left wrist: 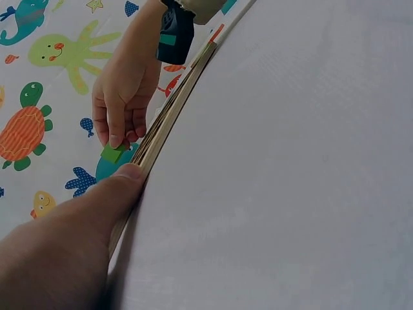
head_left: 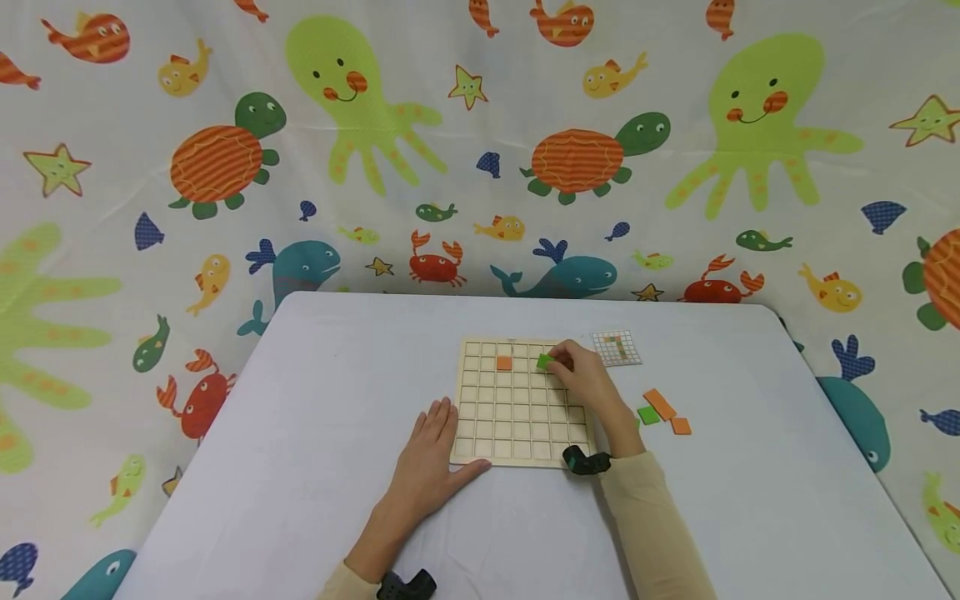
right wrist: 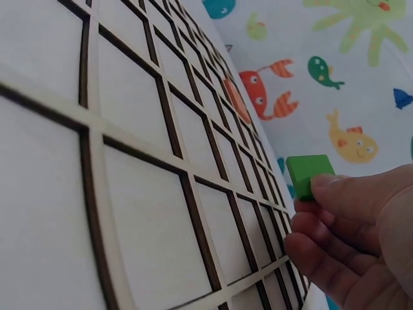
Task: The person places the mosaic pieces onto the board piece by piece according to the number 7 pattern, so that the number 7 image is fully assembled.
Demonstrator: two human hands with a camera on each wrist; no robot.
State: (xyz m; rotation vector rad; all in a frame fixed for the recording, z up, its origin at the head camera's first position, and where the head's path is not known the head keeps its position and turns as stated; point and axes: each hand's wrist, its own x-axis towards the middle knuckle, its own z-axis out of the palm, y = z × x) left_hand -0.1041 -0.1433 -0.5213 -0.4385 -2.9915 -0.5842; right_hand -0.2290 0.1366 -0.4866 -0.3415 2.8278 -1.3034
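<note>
A wooden grid board (head_left: 521,412) with square cells lies on the white table. One orange square tile (head_left: 504,363) sits in a cell near its far edge. My right hand (head_left: 588,379) pinches a green square tile (right wrist: 308,169) between thumb and fingers, held over the far right part of the board. My left hand (head_left: 431,454) lies with straight fingers along the board's left side, its thumb at the near left corner. In the left wrist view the left thumb (left wrist: 122,187) rests against the board's edge.
Right of the board lie an orange rectangular tile (head_left: 659,404), a green tile (head_left: 648,415) and an orange square tile (head_left: 681,426). Another green piece (head_left: 637,423) is partly hidden by the right forearm. A small printed grid card (head_left: 617,347) lies beyond the right hand.
</note>
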